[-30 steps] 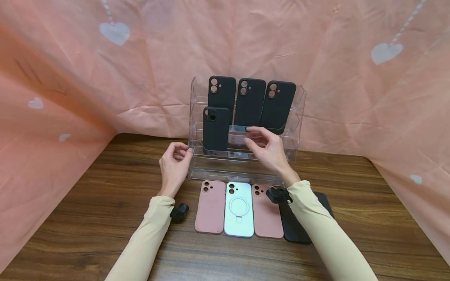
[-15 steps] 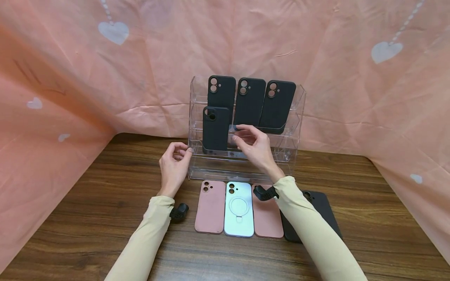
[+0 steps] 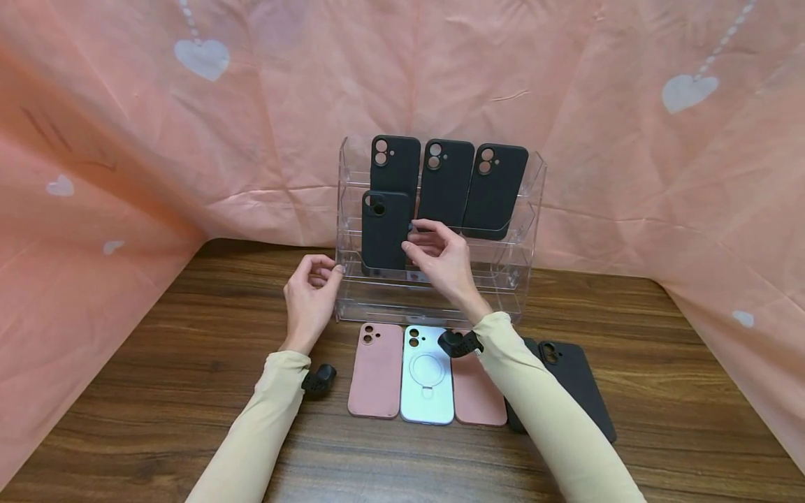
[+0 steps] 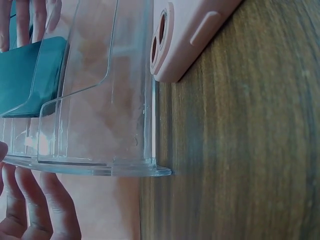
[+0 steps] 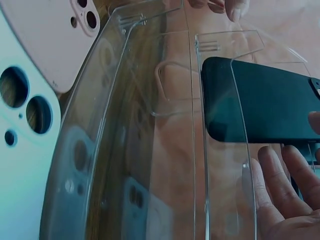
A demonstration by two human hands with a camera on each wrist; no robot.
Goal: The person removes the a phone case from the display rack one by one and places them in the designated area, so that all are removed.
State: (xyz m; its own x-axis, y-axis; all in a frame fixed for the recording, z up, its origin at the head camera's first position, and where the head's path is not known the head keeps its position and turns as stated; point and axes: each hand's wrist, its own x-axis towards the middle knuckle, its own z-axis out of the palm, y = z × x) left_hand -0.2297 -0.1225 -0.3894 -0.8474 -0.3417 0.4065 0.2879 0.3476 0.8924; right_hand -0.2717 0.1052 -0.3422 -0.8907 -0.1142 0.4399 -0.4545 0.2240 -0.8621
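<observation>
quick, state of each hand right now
Left hand: closed, holding the clear rack by its side.
Right hand: open, at the right edge of the lower black case; whether it touches is unclear.

The stand [image 3: 383, 290] sits on the tabletop [image 3: 189, 349], curtain [image 3: 283, 105] behind it, three upper cases [image 3: 446, 183] side by side in it! There's a lower case [image 3: 384, 234] before the leftmost, right hand [image 3: 444, 262] at its right edge, left hand [image 3: 310, 299] at the stand's left side. Out front lie five flat cases [image 3: 479, 395], side by side.
</observation>
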